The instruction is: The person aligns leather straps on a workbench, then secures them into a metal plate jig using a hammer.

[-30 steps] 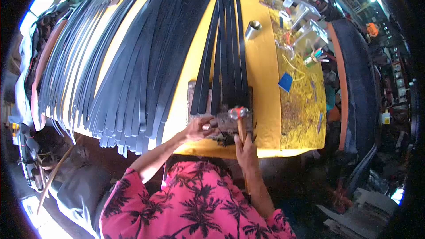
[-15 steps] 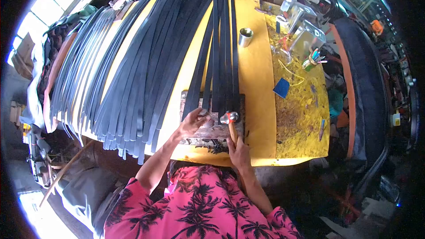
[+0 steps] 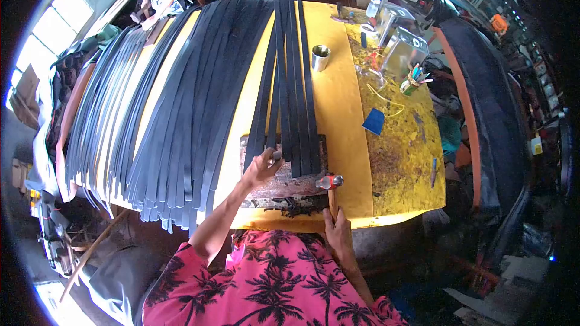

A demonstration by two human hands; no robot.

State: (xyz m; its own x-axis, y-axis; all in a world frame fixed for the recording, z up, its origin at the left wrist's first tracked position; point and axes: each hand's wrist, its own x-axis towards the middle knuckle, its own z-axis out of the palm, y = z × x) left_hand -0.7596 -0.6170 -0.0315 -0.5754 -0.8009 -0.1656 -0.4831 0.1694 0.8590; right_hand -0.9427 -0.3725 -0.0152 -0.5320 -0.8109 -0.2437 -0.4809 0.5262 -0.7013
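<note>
Left hand [image 3: 261,167] pinching a small punch [image 3: 277,156] upright on a black strap [image 3: 270,127]. Right hand [image 3: 338,233] clamped on hammer [image 3: 330,182] handle, head just beside the strap ends. All over a worn block [image 3: 279,186] at the table's [image 3: 344,121] near edge. Hands apart.
</note>
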